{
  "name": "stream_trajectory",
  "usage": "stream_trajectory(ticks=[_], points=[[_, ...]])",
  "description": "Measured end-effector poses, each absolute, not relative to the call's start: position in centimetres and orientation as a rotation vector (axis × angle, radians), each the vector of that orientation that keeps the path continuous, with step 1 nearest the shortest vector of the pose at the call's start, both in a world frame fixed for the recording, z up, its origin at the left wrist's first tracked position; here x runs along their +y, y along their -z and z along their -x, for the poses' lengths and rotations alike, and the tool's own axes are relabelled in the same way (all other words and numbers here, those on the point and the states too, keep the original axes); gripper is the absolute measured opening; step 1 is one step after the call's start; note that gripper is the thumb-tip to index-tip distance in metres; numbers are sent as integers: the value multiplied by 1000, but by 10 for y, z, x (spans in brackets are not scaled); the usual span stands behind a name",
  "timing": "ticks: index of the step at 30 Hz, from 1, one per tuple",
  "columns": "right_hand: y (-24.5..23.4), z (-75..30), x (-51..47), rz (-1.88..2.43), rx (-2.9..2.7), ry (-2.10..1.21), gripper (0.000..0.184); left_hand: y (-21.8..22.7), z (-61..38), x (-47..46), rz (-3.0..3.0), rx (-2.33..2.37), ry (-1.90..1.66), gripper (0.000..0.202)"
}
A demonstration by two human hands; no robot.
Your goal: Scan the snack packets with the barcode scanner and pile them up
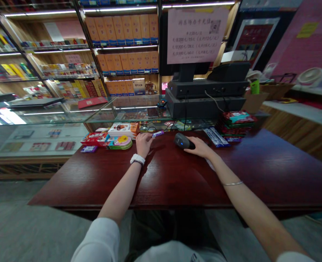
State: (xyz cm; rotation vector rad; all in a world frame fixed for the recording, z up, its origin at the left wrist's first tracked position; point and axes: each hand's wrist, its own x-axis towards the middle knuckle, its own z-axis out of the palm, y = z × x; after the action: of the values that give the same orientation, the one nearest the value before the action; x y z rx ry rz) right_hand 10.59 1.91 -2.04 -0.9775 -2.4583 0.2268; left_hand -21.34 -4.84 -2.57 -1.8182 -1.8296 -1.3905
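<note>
My left hand (144, 144), with a white watch on its wrist, is closed on one end of a small purple-wrapped snack (158, 134) above the back of the dark red table (161, 182). My right hand (199, 147) is wrapped round the handle of a black barcode scanner (182, 141). A blue light shows on the scanner, and its head points left, toward the snack. Beside my left hand lie colourful notepad-like packs (119, 142) and a white and orange box (123, 130). Blue and white packets (216, 137) lie just right of the scanner.
A cash register (204, 103) and a monitor bearing a pink sign (195, 36) stand behind the table. Red packets (237, 123) are stacked at right. Red boxes (95, 138) and another purple pack (89, 149) lie at left. A glass display case (109, 109) borders the back.
</note>
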Motion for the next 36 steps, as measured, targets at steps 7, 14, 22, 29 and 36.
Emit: stream_trajectory(ticks=[7,14,22,29,36], points=[[3,-95,-2,899,-2346,-193,65,25,213,-49,1812,-1840,1393,8],[-15,-81,-26,728,-2352,-145,69,25,213,-48,1816,-1836,1389,5],[-12,-70,-38,677,-2430,-202,72,21,210,-52,1800,-1883,1373,4],[-12,-67,-40,705,-2460,-265,70,24,212,-50,1806,-1913,1340,3],[-15,-67,-42,733,-2490,-269,73,22,210,-52,1809,-1906,1372,3]])
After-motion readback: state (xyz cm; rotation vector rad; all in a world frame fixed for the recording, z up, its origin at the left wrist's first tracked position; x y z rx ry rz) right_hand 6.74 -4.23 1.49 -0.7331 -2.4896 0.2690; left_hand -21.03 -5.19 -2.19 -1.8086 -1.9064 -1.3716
